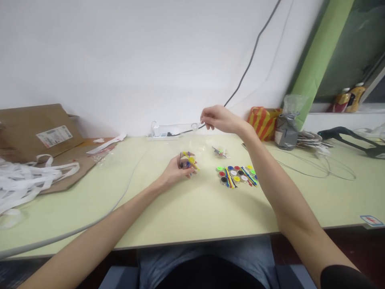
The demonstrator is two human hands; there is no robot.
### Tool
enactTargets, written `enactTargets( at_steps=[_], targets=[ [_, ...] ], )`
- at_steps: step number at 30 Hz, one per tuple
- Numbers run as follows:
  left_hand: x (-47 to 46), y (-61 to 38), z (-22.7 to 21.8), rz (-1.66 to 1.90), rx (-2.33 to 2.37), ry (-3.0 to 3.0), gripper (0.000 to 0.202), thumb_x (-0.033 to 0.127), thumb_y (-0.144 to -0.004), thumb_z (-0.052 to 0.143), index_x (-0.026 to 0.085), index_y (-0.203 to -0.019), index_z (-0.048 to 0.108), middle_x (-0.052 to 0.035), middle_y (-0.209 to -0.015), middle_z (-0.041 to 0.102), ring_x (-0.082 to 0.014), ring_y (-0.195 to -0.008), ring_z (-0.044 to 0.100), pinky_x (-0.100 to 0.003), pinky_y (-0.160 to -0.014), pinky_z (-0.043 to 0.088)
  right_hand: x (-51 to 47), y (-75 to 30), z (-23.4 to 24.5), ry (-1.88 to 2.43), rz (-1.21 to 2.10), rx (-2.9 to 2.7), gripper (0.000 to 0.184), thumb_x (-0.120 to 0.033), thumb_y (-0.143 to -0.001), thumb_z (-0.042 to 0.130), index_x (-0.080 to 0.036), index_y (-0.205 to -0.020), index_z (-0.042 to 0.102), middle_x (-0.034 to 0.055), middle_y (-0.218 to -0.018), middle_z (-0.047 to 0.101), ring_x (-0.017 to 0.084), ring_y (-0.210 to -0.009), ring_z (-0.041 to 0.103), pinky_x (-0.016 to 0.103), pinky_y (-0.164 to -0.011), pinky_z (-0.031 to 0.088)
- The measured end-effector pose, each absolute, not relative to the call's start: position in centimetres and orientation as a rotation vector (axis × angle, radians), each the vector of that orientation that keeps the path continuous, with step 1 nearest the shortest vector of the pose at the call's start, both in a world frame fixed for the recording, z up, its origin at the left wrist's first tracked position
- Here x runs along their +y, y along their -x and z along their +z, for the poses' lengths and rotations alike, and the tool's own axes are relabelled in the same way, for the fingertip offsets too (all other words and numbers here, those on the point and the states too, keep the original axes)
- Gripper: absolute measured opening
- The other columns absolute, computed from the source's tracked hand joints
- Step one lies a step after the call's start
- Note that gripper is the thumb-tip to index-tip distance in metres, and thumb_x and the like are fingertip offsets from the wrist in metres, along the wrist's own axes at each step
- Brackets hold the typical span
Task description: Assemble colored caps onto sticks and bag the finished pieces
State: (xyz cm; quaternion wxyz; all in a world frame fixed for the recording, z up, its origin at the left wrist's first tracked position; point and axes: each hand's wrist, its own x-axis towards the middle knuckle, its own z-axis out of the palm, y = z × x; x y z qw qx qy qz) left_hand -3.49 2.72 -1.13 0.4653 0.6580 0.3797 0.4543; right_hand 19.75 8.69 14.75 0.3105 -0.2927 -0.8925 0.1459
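My left hand [179, 166] is closed around several small coloured plastic pieces [191, 160], yellow, blue and red among them, just above the table. Higher up, my right hand [215, 117] pinches thin clear plastic [195, 126], which looks like a bag; its outline is hard to see against the wall. On the table to the right lie rows of small round pieces [234, 173] in several colours, with bundles of thin coloured plastic sticks [230, 178] between them. Behind these sits a small clear packet [220, 151] of similar pieces.
A power strip [164, 136] with a black cable stands against the wall. An open cardboard box [45, 128] and white strips [30, 176] fill the left side. At right are a red-yellow striped bag [261, 120], a grey package [285, 130] and a black frame-like object [351, 136].
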Motion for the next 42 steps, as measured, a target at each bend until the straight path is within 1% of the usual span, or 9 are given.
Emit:
enactTargets(
  at_steps=[3,9,15,19,22,26,31,37,42],
  targets=[
    [2.7,3.7,-1.1,1.068,0.908,-1.631,0.067,0.030,-0.075,0.085,0.018,-0.132,0.052,-0.0150,-0.112,0.073,-0.0280,-0.096,0.074,-0.033,-0.068,0.061,8.6,-19.4,14.6,0.829,0.362,-2.471,0.014,-0.018,-0.096,0.057,-0.014,-0.085,0.065,0.0030,-0.069,0.067,0.011,-0.062,0.057,0.025,-0.062,0.041],
    [2.8,3.9,-1.2,1.013,0.862,-1.632,0.071,0.026,-0.075,0.085,0.020,-0.136,0.049,-0.0187,-0.127,0.068,-0.0317,-0.109,0.071,-0.035,-0.073,0.062,8.7,-19.1,14.7,0.832,0.297,-2.489,0.008,-0.012,-0.091,0.061,-0.012,-0.086,0.068,0.0017,-0.067,0.066,0.011,-0.063,0.058,0.024,-0.061,0.040],
    [2.5,3.6,-1.0,1.017,0.834,-1.542,0.088,0.029,-0.074,0.087,0.022,-0.144,0.035,-0.0183,-0.121,0.068,-0.0331,-0.097,0.074,-0.037,-0.064,0.063,8.6,-19.3,14.7,0.836,0.147,-2.398,0.012,-0.017,-0.092,0.059,-0.013,-0.088,0.069,0.0022,-0.069,0.066,0.012,-0.064,0.055,0.025,-0.064,0.039],
    [2.2,3.6,-0.6,1.016,0.842,-1.586,0.084,0.032,-0.076,0.085,0.021,-0.144,0.037,-0.0162,-0.113,0.070,-0.0305,-0.089,0.075,-0.032,-0.058,0.061,8.8,-19.5,14.6,0.896,0.018,-2.305,0.015,-0.019,-0.093,0.058,-0.013,-0.093,0.072,0.0048,-0.076,0.069,0.013,-0.066,0.054,0.027,-0.066,0.038],
    [2.2,3.6,-0.5,1.019,0.854,-1.620,0.080,0.032,-0.077,0.085,0.020,-0.143,0.040,-0.0150,-0.110,0.071,-0.0294,-0.087,0.075,-0.031,-0.057,0.061,8.9,-19.6,14.5,0.906,0.000,-2.290,0.015,-0.019,-0.093,0.058,-0.013,-0.092,0.072,0.0052,-0.076,0.069,0.013,-0.066,0.054,0.028,-0.067,0.038],
    [2.3,3.7,-0.6,1.025,0.857,-1.619,0.080,0.032,-0.076,0.085,0.021,-0.143,0.042,-0.0148,-0.110,0.071,-0.0303,-0.090,0.075,-0.032,-0.059,0.062,8.6,-19.5,14.7,0.843,0.087,-2.323,0.014,-0.017,-0.094,0.056,-0.013,-0.091,0.069,0.0029,-0.070,0.066,0.012,-0.064,0.054,0.027,-0.067,0.039],
    [2.2,3.5,-0.6,1.040,0.831,-1.568,0.082,0.031,-0.075,0.086,0.022,-0.143,0.040,-0.0168,-0.117,0.071,-0.0316,-0.097,0.075,-0.033,-0.065,0.062,8.1,-19.3,14.8,0.786,0.321,-2.467,0.011,-0.015,-0.092,0.057,-0.013,-0.091,0.068,0.0012,-0.067,0.064,0.011,-0.064,0.056,0.024,-0.063,0.040],
    [2.0,3.4,-0.6,1.057,0.833,-1.572,0.084,0.030,-0.073,0.087,0.021,-0.142,0.040,-0.0166,-0.115,0.072,-0.0322,-0.099,0.074,-0.035,-0.070,0.062,8.8,-19.1,14.2,0.825,0.533,-2.677,0.017,-0.008,-0.090,0.052,-0.013,-0.090,0.069,0.0007,-0.065,0.061,0.011,-0.061,0.053,0.023,-0.058,0.038],
    [2.1,3.4,-0.9,1.058,0.833,-1.577,0.084,0.027,-0.072,0.087,0.022,-0.143,0.041,-0.0155,-0.118,0.071,-0.0328,-0.104,0.073,-0.038,-0.075,0.061,9.2,-18.2,13.5,0.877,0.512,-2.804,0.019,-0.009,-0.087,0.055,-0.014,-0.091,0.073,-0.0010,-0.062,0.056,0.010,-0.058,0.046,0.024,-0.055,0.033]
  ],
)
